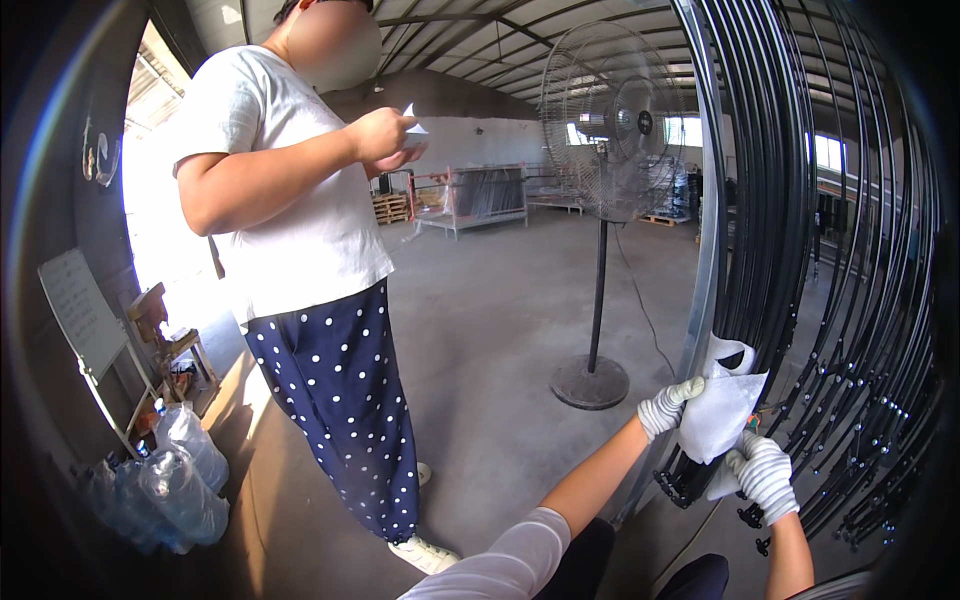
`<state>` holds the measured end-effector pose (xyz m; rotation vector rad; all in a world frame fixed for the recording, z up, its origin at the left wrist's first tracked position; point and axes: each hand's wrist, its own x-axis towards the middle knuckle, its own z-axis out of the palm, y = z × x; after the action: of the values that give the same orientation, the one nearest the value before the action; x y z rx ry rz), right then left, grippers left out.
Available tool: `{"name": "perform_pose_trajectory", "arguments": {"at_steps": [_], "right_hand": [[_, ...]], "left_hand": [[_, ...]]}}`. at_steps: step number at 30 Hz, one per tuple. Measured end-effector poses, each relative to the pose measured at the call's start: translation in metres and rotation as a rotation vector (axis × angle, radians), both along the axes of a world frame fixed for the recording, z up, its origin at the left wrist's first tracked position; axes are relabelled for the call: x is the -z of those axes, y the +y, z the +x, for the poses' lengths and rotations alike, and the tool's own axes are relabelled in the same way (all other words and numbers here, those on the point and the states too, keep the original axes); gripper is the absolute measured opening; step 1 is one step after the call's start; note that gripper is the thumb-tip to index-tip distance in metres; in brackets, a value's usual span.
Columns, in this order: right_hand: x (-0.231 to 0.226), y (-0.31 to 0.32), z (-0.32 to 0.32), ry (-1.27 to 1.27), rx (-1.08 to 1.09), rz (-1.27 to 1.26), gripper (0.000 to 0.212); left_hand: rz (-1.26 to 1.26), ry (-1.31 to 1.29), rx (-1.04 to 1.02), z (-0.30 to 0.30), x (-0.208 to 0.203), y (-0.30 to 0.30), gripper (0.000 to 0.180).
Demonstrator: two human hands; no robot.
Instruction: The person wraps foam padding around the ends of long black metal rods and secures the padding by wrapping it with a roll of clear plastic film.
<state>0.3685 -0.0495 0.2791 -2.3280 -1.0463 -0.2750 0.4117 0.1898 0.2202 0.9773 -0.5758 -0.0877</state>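
Observation:
A thick bundle of long black rods (765, 200) hangs upright at the right. Around its lower part lies a white foam sheet (718, 425), with a loose upper strip curling above. My left hand (670, 407), in a striped white glove, grips the sheet's left edge with its thumb along the bundle. On the other side, my right hand (765, 478), gloved alike, is closed just below the sheet's right corner. A small green and orange bit shows above its fingers; what it holds is mostly hidden.
More thin black rods (850, 330) hang at the far right. A metal post (708, 200) stands beside the bundle. A pedestal fan (605, 130) stands ahead. At the left, a person (300, 220) holds white paper, near water bottles (175, 490) and a whiteboard (85, 305).

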Motion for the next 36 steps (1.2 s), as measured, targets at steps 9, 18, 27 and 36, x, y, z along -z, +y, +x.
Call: {"name": "perform_pose_trajectory", "arguments": {"at_steps": [9, 18, 27, 36], "right_hand": [[0.047, -0.002, 0.009, -0.508, 0.475, -0.118, 0.017], [0.026, 0.013, -0.003, -0.325, 0.308, -0.027, 0.015], [0.029, 0.0, -0.005, -0.231, 0.208, 0.074, 0.015], [0.062, -0.012, -0.033, 0.03, 0.079, 0.087, 0.034]], "left_hand": [[0.758, -0.672, -1.193, -0.099, -0.082, -0.1, 0.105], [0.812, -0.344, -1.746, -0.077, -0.083, -0.119, 0.1], [0.794, -0.314, -1.669, -0.082, -0.087, -0.11, 0.102], [0.811, -0.259, -1.694, -0.076, -0.083, -0.103, 0.103]]}}
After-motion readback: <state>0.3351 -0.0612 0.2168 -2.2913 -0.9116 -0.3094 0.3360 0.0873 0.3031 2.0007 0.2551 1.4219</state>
